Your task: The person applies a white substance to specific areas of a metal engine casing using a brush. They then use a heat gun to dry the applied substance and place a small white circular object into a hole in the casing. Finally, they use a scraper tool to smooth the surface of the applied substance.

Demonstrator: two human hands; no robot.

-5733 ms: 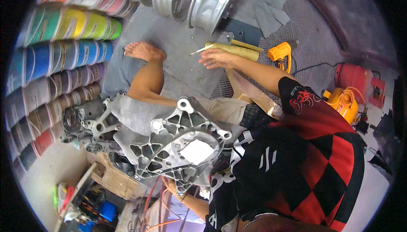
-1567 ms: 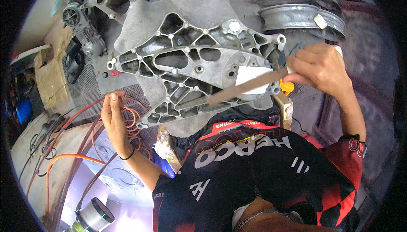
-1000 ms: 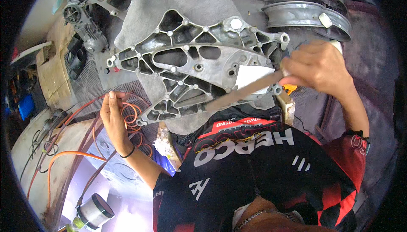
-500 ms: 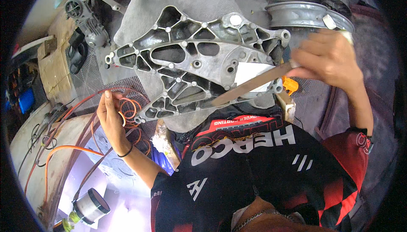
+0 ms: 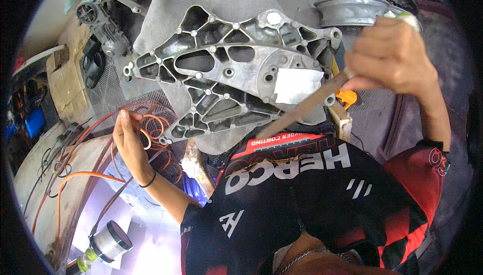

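Observation:
My right hand (image 5: 392, 59) is closed around a long flat file (image 5: 302, 109). A whitish-green end sticks out past the hand. The file's free end is smeared by motion and reaches down-left across the near edge of a grey metal frame part (image 5: 246, 66). Ribs, bolt holes and deep pockets cover this casting, and a white patch (image 5: 298, 86) is on its right half. To the left of the casting, my left hand (image 5: 131, 139) is raised with loosely bent fingers and touches nothing I can make out.
Grey cloth (image 5: 166, 18) lies beneath the casting. Metal wheel rims (image 5: 352, 11) are stacked at the far right, engine parts (image 5: 108, 33) at the far left. An orange hose (image 5: 83, 175) coils by my left hand. An orange tool (image 5: 346, 99) sits below my right hand.
My right hand has moved slightly, and the file's free end has swung toward me, to the casting's near edge. The casting sits a little further left in view. My left hand is nearly still.

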